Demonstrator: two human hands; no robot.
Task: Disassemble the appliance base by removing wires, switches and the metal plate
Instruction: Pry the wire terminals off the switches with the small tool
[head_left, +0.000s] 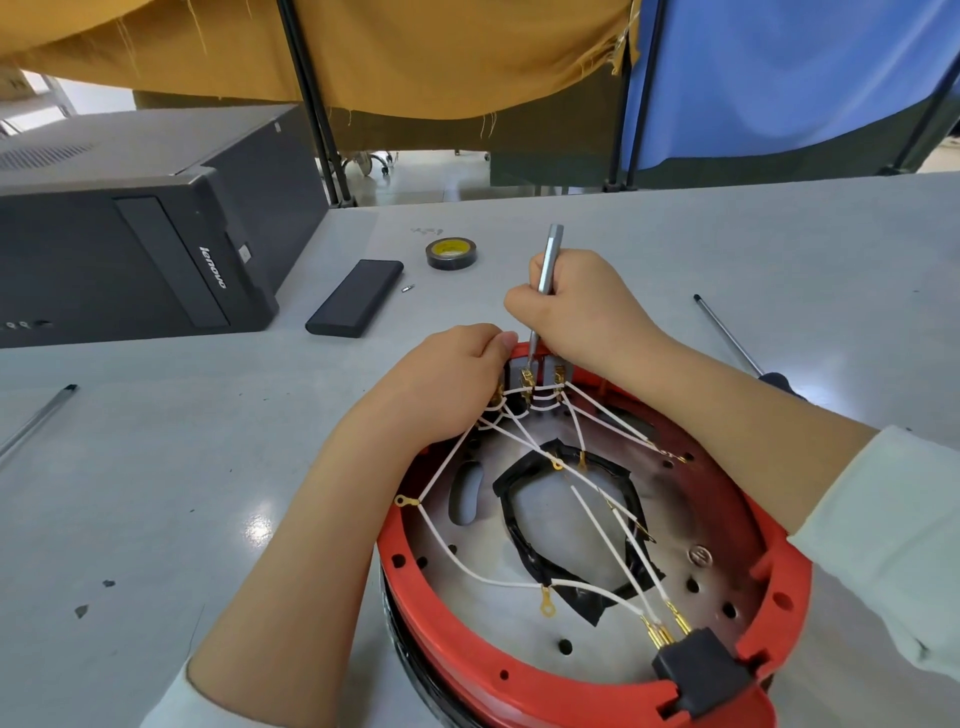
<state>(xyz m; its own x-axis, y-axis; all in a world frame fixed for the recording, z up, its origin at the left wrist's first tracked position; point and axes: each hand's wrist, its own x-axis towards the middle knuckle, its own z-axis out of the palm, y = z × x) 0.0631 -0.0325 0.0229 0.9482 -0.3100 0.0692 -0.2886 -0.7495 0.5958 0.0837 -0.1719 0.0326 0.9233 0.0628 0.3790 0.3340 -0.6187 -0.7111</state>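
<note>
the red base (597, 696) lay upside down on the grey desk (156, 467), at the near right, open side up like a shallow bowl. inside it sat the round metal plate (670, 499), pierced with holes, with a ring of black tape (524, 525) around its middle opening. white wires (467, 566) crossed over the plate, several ending in loose brass ring ends, others running to a black plug block (701, 670) set in the near rim. at the far rim the wires met a row of switches (540, 376) with brass tabs.

the left hand (452, 379) had its fingers curled over the far edge of the base beside the switches, gripping it there. the right hand (576, 306) was closed around a slim silver screwdriver (548, 270), held nearly upright with its tip down on a brass tab of the switches.

farther out on the desk were a black computer case (156, 228) at the left, a flat black case (356, 299), a small bit (408, 288) just beside it, and a roll of black tape (451, 253). a long screwdriver (727, 332) lay to the right, partly hidden by the right forearm, and a thin rod (36, 421) lay at the left edge.
</note>
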